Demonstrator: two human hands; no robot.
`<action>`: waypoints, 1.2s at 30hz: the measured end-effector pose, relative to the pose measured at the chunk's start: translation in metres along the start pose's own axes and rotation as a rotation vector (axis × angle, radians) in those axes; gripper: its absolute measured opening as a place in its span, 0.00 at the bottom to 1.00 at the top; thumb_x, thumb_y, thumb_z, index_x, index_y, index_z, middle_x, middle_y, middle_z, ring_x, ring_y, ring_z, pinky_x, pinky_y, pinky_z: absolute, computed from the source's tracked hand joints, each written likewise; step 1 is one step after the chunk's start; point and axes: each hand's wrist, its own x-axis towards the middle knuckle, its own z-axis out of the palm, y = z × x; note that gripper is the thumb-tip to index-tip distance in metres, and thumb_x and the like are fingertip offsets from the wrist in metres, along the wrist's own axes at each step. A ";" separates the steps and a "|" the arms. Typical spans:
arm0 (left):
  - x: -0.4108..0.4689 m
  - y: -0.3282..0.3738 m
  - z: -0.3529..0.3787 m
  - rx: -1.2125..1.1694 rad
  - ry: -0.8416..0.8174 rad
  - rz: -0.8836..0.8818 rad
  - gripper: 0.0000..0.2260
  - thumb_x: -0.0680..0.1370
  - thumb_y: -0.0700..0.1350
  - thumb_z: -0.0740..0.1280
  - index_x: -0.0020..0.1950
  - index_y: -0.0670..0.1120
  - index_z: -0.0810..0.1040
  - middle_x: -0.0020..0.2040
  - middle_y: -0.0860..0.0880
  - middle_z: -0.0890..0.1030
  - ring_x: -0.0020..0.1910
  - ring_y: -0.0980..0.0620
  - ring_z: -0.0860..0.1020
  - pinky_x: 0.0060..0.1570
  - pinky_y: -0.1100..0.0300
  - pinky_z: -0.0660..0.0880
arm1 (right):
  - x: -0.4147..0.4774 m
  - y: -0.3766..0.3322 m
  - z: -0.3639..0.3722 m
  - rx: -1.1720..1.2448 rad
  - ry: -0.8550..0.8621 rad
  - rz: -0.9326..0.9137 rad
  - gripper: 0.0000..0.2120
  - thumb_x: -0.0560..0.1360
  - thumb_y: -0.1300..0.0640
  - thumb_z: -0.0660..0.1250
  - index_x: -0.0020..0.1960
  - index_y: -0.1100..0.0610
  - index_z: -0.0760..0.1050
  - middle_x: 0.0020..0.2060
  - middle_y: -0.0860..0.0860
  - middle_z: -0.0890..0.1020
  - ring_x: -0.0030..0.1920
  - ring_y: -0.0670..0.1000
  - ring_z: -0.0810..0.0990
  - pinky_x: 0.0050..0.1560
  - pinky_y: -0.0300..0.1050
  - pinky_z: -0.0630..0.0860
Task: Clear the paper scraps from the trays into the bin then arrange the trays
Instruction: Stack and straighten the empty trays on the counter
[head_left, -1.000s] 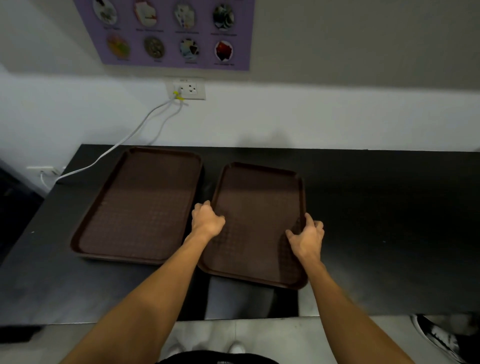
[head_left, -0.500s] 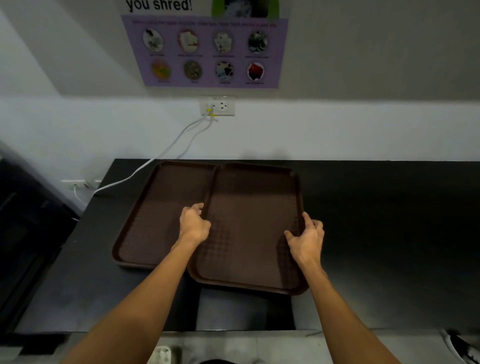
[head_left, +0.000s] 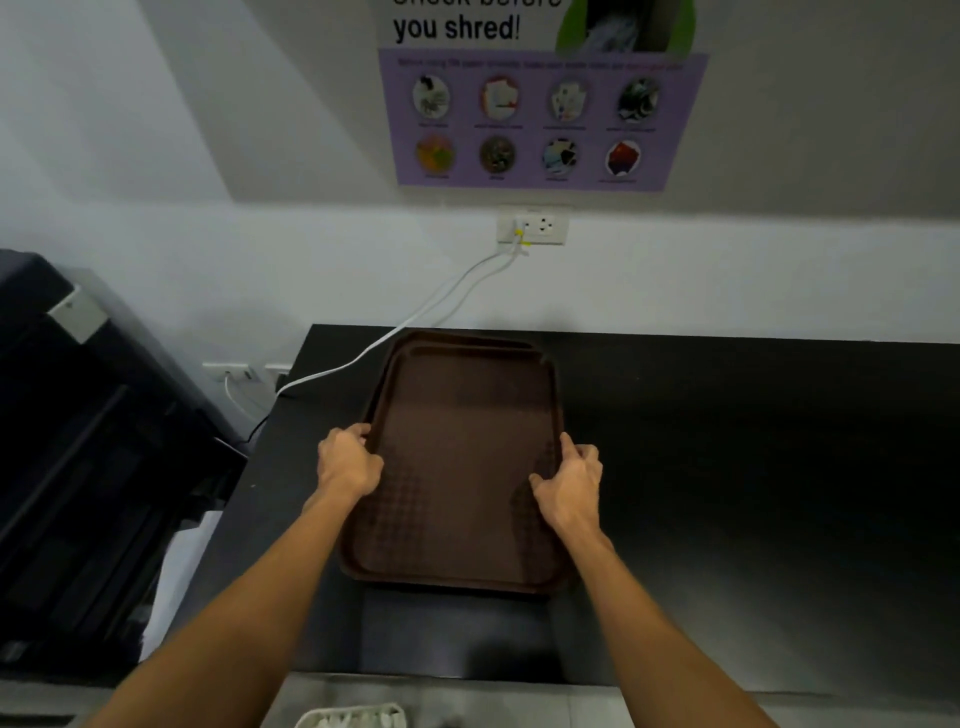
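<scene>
A black counter (head_left: 727, 467) is bearing two brown trays, the top tray (head_left: 462, 467) lying stacked on the lower tray (head_left: 410, 340); the left hand (head_left: 348, 462) and right hand (head_left: 569, 480) are clamping the top tray's side rims.

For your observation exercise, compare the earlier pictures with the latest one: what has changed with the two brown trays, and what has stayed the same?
The textured brown plastic tray, held by left hand and right hand, moved leftward onto the second brown tray, now nearly covering it; only its far rim shows. Unchanged: both hands grip the top tray's long edges, and the lower tray stays on the black counter.
</scene>
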 end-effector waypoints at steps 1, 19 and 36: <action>0.004 -0.006 -0.002 0.030 0.000 0.008 0.25 0.73 0.37 0.68 0.71 0.45 0.77 0.61 0.42 0.78 0.63 0.40 0.75 0.65 0.49 0.75 | 0.000 -0.003 0.005 -0.018 -0.012 -0.010 0.40 0.75 0.56 0.76 0.81 0.59 0.60 0.68 0.56 0.67 0.70 0.57 0.67 0.73 0.49 0.69; 0.049 -0.025 -0.014 0.116 -0.073 0.071 0.23 0.81 0.48 0.67 0.77 0.58 0.70 0.65 0.44 0.77 0.63 0.42 0.77 0.60 0.46 0.76 | 0.016 -0.019 0.024 -0.302 -0.115 0.017 0.44 0.77 0.37 0.69 0.84 0.46 0.48 0.72 0.56 0.64 0.70 0.61 0.63 0.69 0.57 0.70; 0.046 -0.027 -0.005 0.191 -0.089 0.054 0.20 0.80 0.42 0.67 0.72 0.45 0.76 0.65 0.37 0.77 0.63 0.36 0.76 0.62 0.46 0.75 | 0.017 -0.023 0.023 -0.112 -0.114 0.123 0.33 0.80 0.56 0.68 0.81 0.56 0.58 0.73 0.59 0.66 0.70 0.60 0.72 0.70 0.54 0.73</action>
